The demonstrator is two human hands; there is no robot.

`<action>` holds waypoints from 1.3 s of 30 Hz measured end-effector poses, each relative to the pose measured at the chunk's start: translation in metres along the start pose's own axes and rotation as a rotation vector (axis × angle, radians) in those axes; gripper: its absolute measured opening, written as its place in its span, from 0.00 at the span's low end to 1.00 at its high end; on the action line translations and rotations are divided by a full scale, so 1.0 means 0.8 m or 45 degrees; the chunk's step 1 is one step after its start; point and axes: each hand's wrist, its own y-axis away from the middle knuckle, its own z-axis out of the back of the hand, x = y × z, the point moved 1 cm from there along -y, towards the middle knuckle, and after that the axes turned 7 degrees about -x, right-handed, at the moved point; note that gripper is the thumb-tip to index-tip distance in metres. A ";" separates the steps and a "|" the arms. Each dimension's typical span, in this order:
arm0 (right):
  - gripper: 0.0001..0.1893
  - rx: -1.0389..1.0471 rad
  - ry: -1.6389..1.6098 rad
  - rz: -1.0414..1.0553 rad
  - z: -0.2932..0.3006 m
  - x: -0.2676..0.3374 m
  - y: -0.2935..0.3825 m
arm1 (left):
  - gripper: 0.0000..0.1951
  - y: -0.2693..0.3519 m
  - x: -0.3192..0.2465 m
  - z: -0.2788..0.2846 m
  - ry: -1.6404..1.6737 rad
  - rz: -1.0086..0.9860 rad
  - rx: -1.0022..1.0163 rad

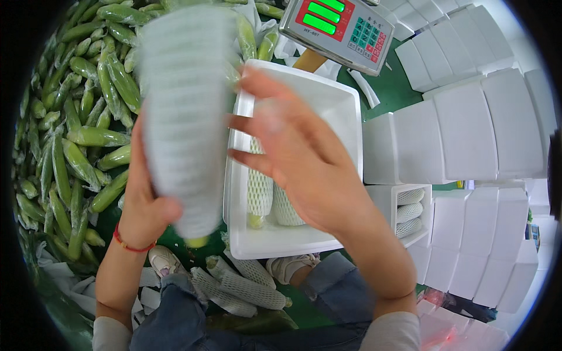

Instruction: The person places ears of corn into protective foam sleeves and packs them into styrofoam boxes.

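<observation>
My left hand (147, 197) holds a long green vegetable in a white foam net sleeve (186, 114), blurred and close to the camera, its yellow-green tip showing at the lower end. Just right of it is my right hand (294, 153), fingers spread and blurred; whether they touch the sleeve cannot be told. Under my right hand stands a white foam box (285, 243) with sleeved vegetables (259, 188) lying along its left part. More sleeved vegetables (246, 287) lie on the green floor between my shoes.
A big heap of film-wrapped corn ears (88, 136) fills the left. A digital scale display (338, 33) stands beyond the box. White foam boxes (465, 127) are stacked along the right; one open box (426, 237) there holds sleeved vegetables.
</observation>
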 end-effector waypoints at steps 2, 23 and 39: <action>0.34 0.209 0.386 0.029 0.023 -0.014 -0.020 | 0.43 0.004 0.001 0.013 0.300 0.216 -0.101; 0.37 -0.462 -0.343 -0.649 0.206 -0.087 0.067 | 0.49 0.035 0.017 -0.057 0.349 0.756 0.022; 0.37 -0.716 -1.107 0.020 0.219 -0.106 0.119 | 0.39 -0.058 0.118 -0.197 -2.367 -0.506 1.149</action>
